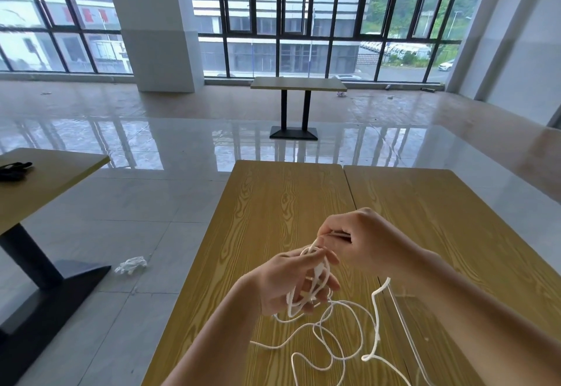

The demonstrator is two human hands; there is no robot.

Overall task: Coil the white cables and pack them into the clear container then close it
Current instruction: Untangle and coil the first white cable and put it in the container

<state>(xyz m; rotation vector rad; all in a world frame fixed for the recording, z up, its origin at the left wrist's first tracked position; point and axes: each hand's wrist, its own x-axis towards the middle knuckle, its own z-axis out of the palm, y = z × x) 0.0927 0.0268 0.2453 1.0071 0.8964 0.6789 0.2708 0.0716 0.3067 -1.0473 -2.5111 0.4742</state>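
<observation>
White cables (331,340) lie in loose loops on the wooden table (273,203) near its front edge. My left hand (291,282) holds a few coiled turns of white cable around its fingers, just above the table. My right hand (364,240) pinches the same cable at the top of the coil, touching the left fingertips. A thicker white cable (376,319) runs up toward my right forearm. The clear container (403,325) lies on the table under my right forearm, mostly hidden; only its transparent edges show.
A second wooden table (440,203) adjoins on the right. Another table (39,179) with a black object (13,170) stands to the left, with a crumpled white glove (131,265) on the floor. A far table (297,85) stands by the windows.
</observation>
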